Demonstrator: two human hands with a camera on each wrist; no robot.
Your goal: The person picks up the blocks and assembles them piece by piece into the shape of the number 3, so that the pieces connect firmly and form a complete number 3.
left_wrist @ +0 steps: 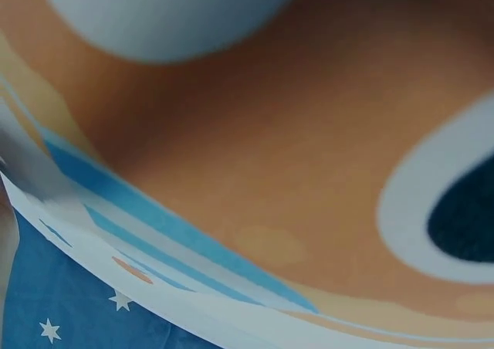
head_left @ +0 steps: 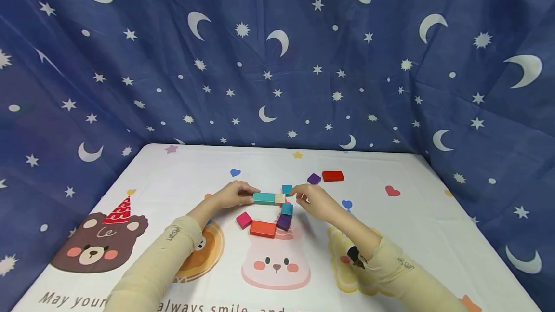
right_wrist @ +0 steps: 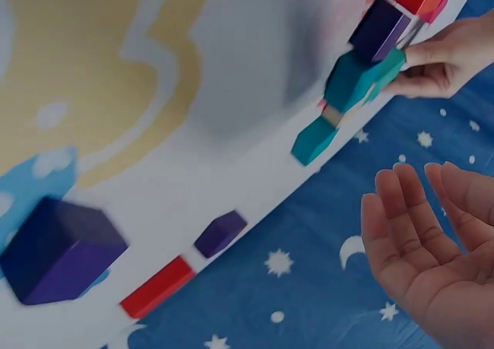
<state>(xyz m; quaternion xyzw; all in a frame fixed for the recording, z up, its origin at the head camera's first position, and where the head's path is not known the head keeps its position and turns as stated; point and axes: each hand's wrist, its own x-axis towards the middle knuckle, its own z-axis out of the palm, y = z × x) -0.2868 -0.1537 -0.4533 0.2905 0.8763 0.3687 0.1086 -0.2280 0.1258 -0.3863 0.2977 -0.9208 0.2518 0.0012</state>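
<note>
In the head view my left hand (head_left: 234, 195) pinches the left end of a long teal block (head_left: 264, 199). A pale wooden cube (head_left: 280, 199) sits against that block's right end. My right hand (head_left: 316, 201) hovers just right of a blue cube (head_left: 287, 189), its fingers loosely bent. The right wrist view shows this hand (right_wrist: 432, 249) holding nothing, palm visible. Nearer me, another blue cube (head_left: 287, 209) adjoins a purple block (head_left: 284, 222), followed by an orange-red block (head_left: 262, 229) and a pink cube (head_left: 244, 220), forming a curved row.
Behind my right hand lie a purple cube (head_left: 314, 178) and a red block (head_left: 333, 176). One more purple cube (right_wrist: 62, 249) appears close up in the right wrist view. The left wrist view shows mostly printed tablecloth (left_wrist: 231, 171). A starry blue curtain (head_left: 277, 61) hangs behind the table.
</note>
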